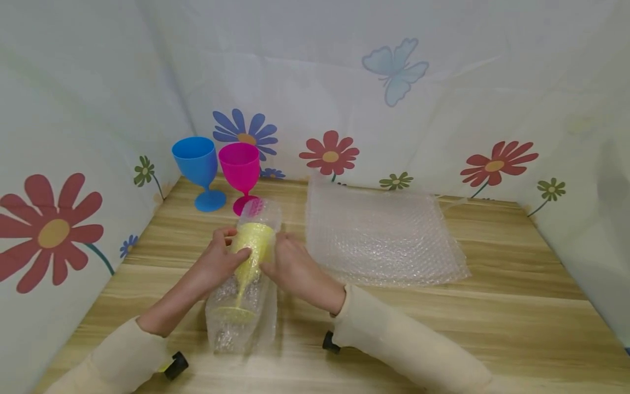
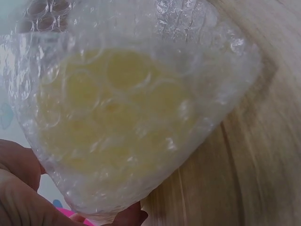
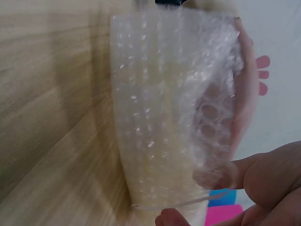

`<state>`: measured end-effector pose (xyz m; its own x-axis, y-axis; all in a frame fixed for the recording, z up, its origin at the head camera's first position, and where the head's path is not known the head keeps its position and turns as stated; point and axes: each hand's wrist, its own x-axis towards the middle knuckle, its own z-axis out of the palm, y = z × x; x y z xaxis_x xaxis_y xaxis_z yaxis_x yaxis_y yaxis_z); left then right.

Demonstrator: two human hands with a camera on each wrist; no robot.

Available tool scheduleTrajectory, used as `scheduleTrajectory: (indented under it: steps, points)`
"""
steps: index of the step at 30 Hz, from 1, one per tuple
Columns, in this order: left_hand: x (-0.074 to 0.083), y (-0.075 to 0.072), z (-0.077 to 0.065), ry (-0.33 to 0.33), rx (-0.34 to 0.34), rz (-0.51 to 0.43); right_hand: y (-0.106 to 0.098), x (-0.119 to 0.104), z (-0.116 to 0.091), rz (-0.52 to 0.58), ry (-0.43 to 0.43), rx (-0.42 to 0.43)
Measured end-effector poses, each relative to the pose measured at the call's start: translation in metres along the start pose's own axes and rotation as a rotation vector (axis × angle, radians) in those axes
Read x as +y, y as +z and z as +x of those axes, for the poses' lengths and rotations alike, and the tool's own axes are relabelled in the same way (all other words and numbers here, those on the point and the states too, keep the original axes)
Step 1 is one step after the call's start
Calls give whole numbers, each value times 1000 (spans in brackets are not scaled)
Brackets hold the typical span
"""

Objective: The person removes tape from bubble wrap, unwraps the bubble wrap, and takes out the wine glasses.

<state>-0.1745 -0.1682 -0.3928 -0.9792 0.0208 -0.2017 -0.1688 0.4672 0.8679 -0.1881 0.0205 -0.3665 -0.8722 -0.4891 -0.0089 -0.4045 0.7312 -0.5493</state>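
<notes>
A yellow goblet (image 1: 253, 246) lies in a bubble-wrap sleeve (image 1: 223, 336), its bowl toward the back and its foot toward the front. My left hand (image 1: 216, 261) grips the wrapped bowl from the left, thumb on top. From the right, my right hand (image 1: 297, 268) holds the wrap beside the bowl. In the left wrist view, yellow shows blurred through the bubbles (image 2: 113, 108), with left-hand fingers (image 2: 21, 195) at the wrap's edge. The right wrist view has the right thumb (image 3: 263, 176) on the wrap near its edge; other fingers are partly hidden.
A blue goblet (image 1: 199, 167) and a pink goblet (image 1: 241, 169) stand upright at the back left; the wrap's far end overlaps the pink foot in view. Flat bubble-wrap sheets (image 1: 384, 241) lie right of the hands. Flower-printed cloth walls (image 1: 394, 126) border the wooden table (image 1: 517, 328).
</notes>
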Motion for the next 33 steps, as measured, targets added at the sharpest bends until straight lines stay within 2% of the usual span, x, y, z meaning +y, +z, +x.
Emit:
scheduleTrajectory:
  steps: [4,7,13,17,21,25,30,33]
  points:
    - [2,-2,-1,-2,-16,9,6,4,8,-81,-36,-6]
    - [5,-6,-2,-11,-33,49,8,8,8,-89,-73,8]
    - [10,-11,-3,-60,-28,142,15,12,0,23,-74,48]
    - [9,-10,-4,-48,-11,178,18,12,-8,116,-81,60]
    - [8,-9,-3,-32,-37,194,17,14,-12,179,-62,60]
    - [7,-7,-2,-24,-75,192,17,15,-13,113,-74,79]
    - [6,-4,-3,-40,-125,202,22,19,-15,-9,-140,126]
    - [5,-1,-3,-43,-130,210,25,21,-15,-59,-167,155]
